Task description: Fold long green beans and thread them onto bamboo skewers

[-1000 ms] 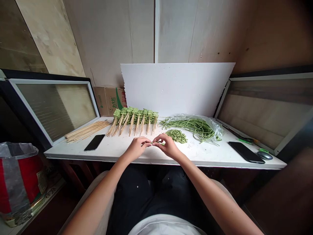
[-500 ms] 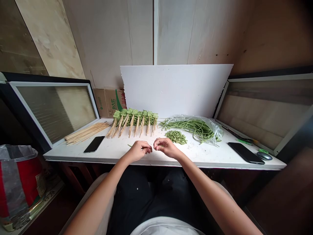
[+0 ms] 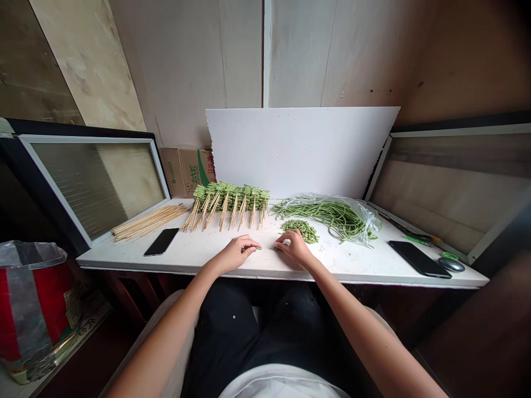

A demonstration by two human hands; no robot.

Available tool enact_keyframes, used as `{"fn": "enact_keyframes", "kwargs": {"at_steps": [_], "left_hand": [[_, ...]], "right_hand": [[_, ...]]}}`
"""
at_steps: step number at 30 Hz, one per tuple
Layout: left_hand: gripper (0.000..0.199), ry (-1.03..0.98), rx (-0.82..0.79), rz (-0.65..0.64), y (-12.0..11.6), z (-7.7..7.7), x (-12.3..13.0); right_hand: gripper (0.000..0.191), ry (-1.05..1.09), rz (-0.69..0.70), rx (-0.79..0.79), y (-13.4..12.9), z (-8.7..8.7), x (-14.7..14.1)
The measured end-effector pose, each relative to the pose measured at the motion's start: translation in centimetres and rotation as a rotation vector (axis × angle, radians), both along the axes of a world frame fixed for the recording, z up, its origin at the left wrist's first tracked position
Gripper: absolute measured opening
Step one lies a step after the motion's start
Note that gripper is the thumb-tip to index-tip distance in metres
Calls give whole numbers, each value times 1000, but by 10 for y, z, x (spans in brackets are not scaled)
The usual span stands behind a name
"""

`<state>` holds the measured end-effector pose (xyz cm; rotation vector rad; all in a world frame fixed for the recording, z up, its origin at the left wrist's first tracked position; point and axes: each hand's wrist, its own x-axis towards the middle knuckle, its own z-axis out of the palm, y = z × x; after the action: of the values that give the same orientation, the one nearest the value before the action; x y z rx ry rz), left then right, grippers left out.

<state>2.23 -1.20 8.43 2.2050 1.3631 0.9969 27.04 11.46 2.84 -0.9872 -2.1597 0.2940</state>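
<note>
My left hand (image 3: 237, 254) is closed in a pinch above the front of the white table, with a short piece of green bean (image 3: 258, 248) at its fingertips. To its right, my right hand (image 3: 293, 247) pinches another small green bean piece (image 3: 277, 249) low over the tabletop. A gap separates the two hands. Just behind my right hand lies a heap of cut bean pieces (image 3: 305, 229). Further back on the left, bean pieces threaded on bamboo skewers (image 3: 232, 193) are stacked in a row, bare stick ends pointing toward me.
Loose bamboo skewers (image 3: 147, 221) and a phone (image 3: 161, 241) lie left on the table (image 3: 199, 251). Long green beans (image 3: 332, 215) spill from a clear plastic bag (image 3: 369, 221). At right are a black phone (image 3: 417, 258), a computer mouse (image 3: 450, 264) and green-handled scissors (image 3: 418, 240). A white board (image 3: 302, 149) stands behind.
My hands have moved apart; the right went right and down toward the bean heap. Bean pieces now show at the fingertips. The view has shifted slightly.
</note>
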Motion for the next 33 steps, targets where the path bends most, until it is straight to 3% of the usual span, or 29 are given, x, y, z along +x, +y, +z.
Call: {"fn": "enact_keyframes", "kwargs": {"at_steps": [4, 7, 12, 14, 18, 26, 33], "left_hand": [[33, 24, 9, -10, -2, 0, 2], [32, 9, 42, -3, -1, 0, 1], [37, -89, 105, 56, 3, -2, 1], [43, -145, 87, 74, 3, -2, 2], [40, -166, 53, 91, 2, 2, 3], [24, -129, 56, 148, -4, 16, -15], [19, -104, 100, 115, -7, 18, -2]], "right_hand": [[27, 4, 5, 8, -4, 2, -2], [37, 87, 38, 2, -11, 15, -6], [44, 184, 324, -222, -37, 42, -20], [41, 178, 400, -239, -48, 48, -26], [35, 227, 370, -174, -56, 51, -30], [38, 308, 329, -226, -55, 58, -27], [31, 344, 332, -236, -64, 59, -36]]}}
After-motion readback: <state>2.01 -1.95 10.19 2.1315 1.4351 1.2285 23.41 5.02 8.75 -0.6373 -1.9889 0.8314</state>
